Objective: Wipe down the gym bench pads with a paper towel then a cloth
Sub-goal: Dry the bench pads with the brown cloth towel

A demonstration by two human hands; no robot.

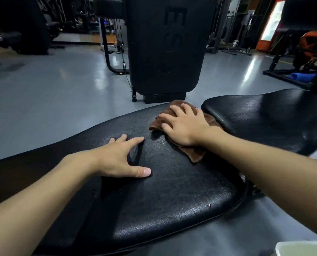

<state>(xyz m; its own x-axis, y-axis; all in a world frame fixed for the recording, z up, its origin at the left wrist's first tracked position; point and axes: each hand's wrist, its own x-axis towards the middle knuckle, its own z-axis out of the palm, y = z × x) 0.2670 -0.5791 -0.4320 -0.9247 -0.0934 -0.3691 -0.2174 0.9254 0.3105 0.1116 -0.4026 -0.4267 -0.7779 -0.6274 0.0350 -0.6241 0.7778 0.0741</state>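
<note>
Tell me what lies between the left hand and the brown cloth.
In the head view, only a short bare stretch of the black bench pad separates the left hand from the brown cloth, which the right hand presses flat.

One view only, worn on the head, and it sat close above the near edge of the bench (154,200), facing forward and down across the black pad. The wide lens bowed the bench's edges. Just right of the bench it caught the seat pad (264,117). Past the bench's far edge it took in grey floor (52,93) and a tall black machine (165,43), with more gym gear further behind.
</note>
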